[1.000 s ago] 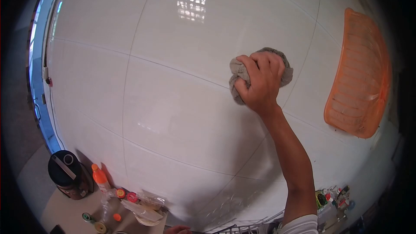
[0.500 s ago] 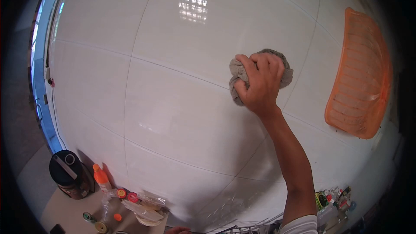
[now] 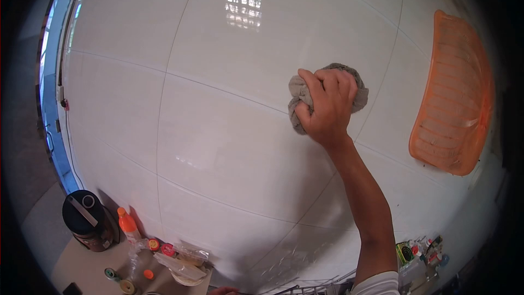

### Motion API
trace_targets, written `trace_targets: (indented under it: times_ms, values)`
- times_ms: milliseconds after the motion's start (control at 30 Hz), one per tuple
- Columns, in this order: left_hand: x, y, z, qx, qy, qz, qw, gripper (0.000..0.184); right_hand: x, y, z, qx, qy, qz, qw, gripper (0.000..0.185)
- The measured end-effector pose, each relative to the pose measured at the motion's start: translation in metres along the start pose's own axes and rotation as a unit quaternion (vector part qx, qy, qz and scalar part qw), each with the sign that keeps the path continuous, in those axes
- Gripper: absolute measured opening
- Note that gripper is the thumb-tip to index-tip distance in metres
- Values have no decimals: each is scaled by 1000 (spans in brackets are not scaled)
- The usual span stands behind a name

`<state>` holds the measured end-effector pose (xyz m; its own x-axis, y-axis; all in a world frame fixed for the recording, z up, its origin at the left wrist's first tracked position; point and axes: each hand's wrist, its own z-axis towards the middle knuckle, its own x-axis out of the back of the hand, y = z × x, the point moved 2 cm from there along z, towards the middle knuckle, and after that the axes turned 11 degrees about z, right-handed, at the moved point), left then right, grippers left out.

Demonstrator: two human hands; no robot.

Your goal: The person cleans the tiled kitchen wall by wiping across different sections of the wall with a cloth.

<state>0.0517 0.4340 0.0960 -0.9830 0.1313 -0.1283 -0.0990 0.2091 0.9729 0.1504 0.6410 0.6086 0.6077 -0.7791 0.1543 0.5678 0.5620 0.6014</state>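
Observation:
My right hand (image 3: pixel 329 104) is closed around a crumpled grey-brown cloth (image 3: pixel 357 95) and holds it against the white tiled wall (image 3: pixel 234 60). The cloth bulges out on both sides of the fingers, across a thin joint between tiles. At the bottom edge, a small part of my left hand (image 3: pixel 224 290) shows near a metal rack (image 3: pixel 305 288); its fingers are mostly cut off by the frame, and what it holds, if anything, is hidden.
An orange plastic basket (image 3: pixel 453 93) hangs on the wall at right. At lower left, a table (image 3: pixel 87 273) bears a dark lidded appliance (image 3: pixel 82 216), an orange-capped bottle (image 3: pixel 127 224), jars and plastic bags. Several small bottles (image 3: pixel 423 251) stand at lower right.
My right hand and the cloth have barely moved. The view has shifted very slightly, and my left hand shows a little less at the bottom edge.

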Motion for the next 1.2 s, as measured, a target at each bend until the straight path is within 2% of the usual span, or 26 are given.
trace_targets:
  times_ms: [100,300,400,467,567,633,700,800,933,967,1000,1033,1100,1167,1200]
  values:
    - [0,-6,1,4,-6,-23,1000,26,1,0,0,0,6,-11,1000,35]
    - [0,-7,-1,-12,-9,3,1000,27,8,0,-7,16,-65,47,997,38]
    - [3,-3,-7,-6,9,27,1000,28,18,5,-11,-19,-29,101,994,39]
    - [9,7,-13,-15,11,21,1000,28,24,21,-13,-142,177,28,973,37]
    - [15,3,-16,-21,22,-13,999,29,7,33,-5,-137,165,-29,976,33]
    - [18,-7,-16,-18,33,-35,999,29,-16,18,10,-104,137,-25,985,29]
    - [21,-16,-8,-48,39,41,997,29,-49,-15,30,-10,105,36,994,33]
    - [15,-7,-4,-34,46,57,997,28,-93,-69,35,79,14,200,976,22]
    - [8,6,-10,-51,41,91,994,29,-79,-70,23,85,-26,234,968,30]
    - [7,-8,-9,-49,29,66,996,29,-68,-61,18,65,-41,205,976,36]
    - [7,-12,-11,-43,17,40,998,29,-59,-48,11,72,-11,159,985,42]
    - [9,-14,-13,-42,18,38,998,29,-48,-30,6,54,-6,122,991,40]
    - [10,-6,-21,-23,2,68,997,29,-14,7,3,32,87,21,995,32]
    - [11,-5,-25,-14,17,66,998,28,25,53,-4,-46,139,-67,987,33]
    - [12,-6,-25,-10,32,69,997,28,44,71,-11,-118,151,-129,973,34]
